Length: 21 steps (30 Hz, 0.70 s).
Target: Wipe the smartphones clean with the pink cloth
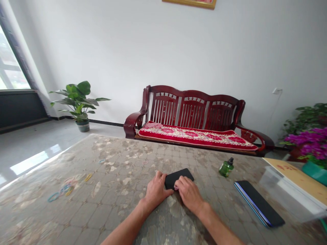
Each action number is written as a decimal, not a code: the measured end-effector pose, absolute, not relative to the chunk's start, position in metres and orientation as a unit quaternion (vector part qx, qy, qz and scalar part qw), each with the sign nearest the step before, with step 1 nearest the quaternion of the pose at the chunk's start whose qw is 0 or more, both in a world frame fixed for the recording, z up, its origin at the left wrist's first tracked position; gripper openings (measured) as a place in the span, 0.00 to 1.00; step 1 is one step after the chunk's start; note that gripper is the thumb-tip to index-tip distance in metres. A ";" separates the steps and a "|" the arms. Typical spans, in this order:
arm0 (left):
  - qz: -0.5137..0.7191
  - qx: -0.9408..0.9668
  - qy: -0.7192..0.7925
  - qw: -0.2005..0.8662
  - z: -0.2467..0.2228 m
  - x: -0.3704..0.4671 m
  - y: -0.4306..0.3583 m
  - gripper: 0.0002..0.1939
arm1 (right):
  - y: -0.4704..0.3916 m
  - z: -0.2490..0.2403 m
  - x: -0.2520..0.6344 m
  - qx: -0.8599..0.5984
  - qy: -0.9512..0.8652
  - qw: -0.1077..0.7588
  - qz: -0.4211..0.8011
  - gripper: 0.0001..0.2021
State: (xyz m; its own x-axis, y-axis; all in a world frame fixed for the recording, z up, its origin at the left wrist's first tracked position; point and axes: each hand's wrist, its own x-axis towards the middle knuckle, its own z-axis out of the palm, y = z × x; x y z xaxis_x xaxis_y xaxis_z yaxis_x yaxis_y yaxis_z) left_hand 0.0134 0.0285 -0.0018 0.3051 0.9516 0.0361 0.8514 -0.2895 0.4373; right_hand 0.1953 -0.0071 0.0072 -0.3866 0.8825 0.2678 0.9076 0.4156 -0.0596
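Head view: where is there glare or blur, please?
In the head view, the window is partly washed out at left, white glare lies on the floor, the purple flowers at right look smeared, and the left hand and right hand appear clearer.

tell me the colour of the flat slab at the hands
The flat slab is black, seen in the head view.

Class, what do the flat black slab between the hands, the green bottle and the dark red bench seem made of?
Flat black rectangular slab: perhaps plastic or coated glass; smooth, even, dark surface. Small green black-capped bottle: plastic or glass, translucent-looking. Dark red slatted bench: probably varnished wood; glossy highlights, shaped back.
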 end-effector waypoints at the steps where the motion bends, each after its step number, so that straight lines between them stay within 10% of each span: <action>1: 0.149 0.788 0.572 0.172 -0.003 0.014 0.028 0.29 | -0.006 0.009 0.195 -0.539 -0.831 0.130 -0.047 0.12; 21: 0.154 0.818 0.521 0.188 -0.018 0.009 0.023 0.17 | 0.017 0.012 0.229 -0.638 -0.755 0.148 0.037 0.13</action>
State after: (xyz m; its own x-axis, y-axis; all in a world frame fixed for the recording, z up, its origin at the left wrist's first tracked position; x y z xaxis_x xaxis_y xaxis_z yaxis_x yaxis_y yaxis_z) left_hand 0.0091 0.0232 -0.0175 0.4101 0.9102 0.0574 0.7943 -0.3874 0.4680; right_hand 0.2290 0.0173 0.0124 -0.1421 0.9739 0.1770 0.9521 0.1834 -0.2445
